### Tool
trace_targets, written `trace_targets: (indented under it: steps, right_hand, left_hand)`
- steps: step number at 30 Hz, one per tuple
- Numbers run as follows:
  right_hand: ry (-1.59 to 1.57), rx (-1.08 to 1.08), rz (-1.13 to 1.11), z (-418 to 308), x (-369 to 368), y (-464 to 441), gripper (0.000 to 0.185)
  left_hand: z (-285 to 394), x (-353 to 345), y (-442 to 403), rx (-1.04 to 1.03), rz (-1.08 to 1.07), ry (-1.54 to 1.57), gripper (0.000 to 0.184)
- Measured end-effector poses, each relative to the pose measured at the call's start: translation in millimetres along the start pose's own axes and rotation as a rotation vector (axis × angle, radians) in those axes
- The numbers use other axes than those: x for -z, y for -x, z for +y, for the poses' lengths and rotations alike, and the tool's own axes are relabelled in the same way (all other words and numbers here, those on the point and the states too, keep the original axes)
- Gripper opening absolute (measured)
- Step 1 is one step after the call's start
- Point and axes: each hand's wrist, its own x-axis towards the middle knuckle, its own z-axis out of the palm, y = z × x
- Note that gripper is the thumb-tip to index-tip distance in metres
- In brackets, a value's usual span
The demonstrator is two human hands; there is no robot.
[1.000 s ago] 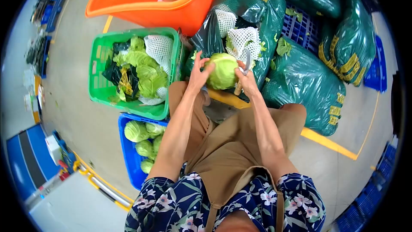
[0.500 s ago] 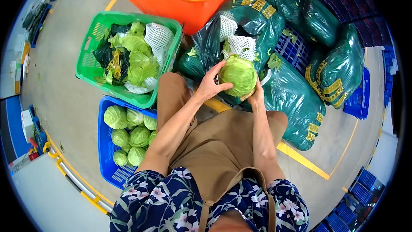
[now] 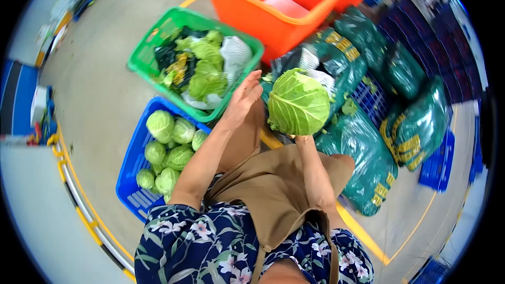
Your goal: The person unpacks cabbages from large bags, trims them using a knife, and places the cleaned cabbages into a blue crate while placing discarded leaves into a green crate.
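Cabbage (image 3: 298,104) sits in front of the brown apron (image 3: 273,186), seemingly borne by the right hand (image 3: 303,139), whose fingers are hidden behind it, so their spread cannot be told. The left hand (image 3: 243,101) is empty, fingers extended, just beside the cabbage and near the green crate (image 3: 255,58). It looks dense, firm and somewhat slippery; outer leaves could tear, so a broad palm beneath and another alongside suits best
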Motion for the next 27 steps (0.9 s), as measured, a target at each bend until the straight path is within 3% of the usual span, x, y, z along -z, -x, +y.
trace_targets:
  steps: [1,4,7,8,11,12,13,15,16,18,19,21,22,23,24,27]
  right_hand:
    - [0.037,-0.054,-0.003,13.0,-16.7,3.3,0.046]
    - [0.254,-0.242,0.031,52.3,-58.2,14.3,0.047]
    - [0.7,-0.506,0.098,85.0,-70.4,12.8,0.046]
    - [0.861,-0.67,0.075,92.2,-79.3,13.0,0.046]
    - [1.177,-0.738,0.053,139.6,-102.9,39.3,0.053]
    - [1.255,-0.7,0.061,146.5,-98.9,43.6,0.056]
    - [1.339,-0.872,0.01,138.3,-94.2,36.1,0.063]
    - [1.287,-0.708,-0.009,128.3,-93.8,48.3,0.063]
    - [1.222,-0.613,0.02,117.1,-88.0,49.2,0.055]
    - [1.23,-0.473,0.025,79.2,-69.6,44.8,0.055]
    - [1.207,-0.391,0.061,56.1,-49.6,36.5,0.046]
    - [1.191,-0.4,0.049,3.7,-31.7,32.2,0.033]
    - [1.149,-0.413,0.065,-17.2,-37.0,35.8,0.024]
    - [1.034,-0.242,0.19,-26.1,-33.1,40.8,0.026]
    - [0.865,-0.226,0.256,-38.7,-33.8,43.9,0.03]
    - [0.661,-0.015,0.341,-59.2,-39.4,54.3,0.043]
  left_hand:
    - [-1.7,12.3,7.1,0.091,0.047,0.117,0.062]
    - [11.1,31.3,38.7,0.108,0.029,0.44,0.067]
    - [-10.3,73.6,79.0,0.245,0.107,0.823,0.069]
    - [-7.5,82.7,96.3,0.24,0.157,1.013,0.069]
    - [-60.0,113.7,143.0,0.051,0.341,1.181,0.07]
    - [-70.7,121.7,166.1,0.009,0.311,1.232,0.071]
    - [-85.5,136.0,188.3,-0.033,0.381,1.22,0.072]
    - [-118.4,164.3,230.9,-0.102,0.513,1.196,0.076]
    - [-127.0,178.9,253.3,-0.036,0.729,1.233,0.077]
    - [-141.8,200.2,293.7,-0.08,0.904,1.081,0.071]
    - [-142.4,204.8,306.6,-0.089,0.99,1.154,0.072]
    - [-188.9,226.7,339.1,-0.144,1.073,1.311,0.077]
    - [-196.7,224.3,348.9,-0.207,0.939,1.329,0.078]
    - [-198.5,224.0,347.9,-0.138,1.206,1.211,0.079]
    - [-194.0,227.7,337.7,-0.088,1.256,1.289,0.077]
    - [-152.0,224.6,259.6,0.118,1.17,1.284,0.071]
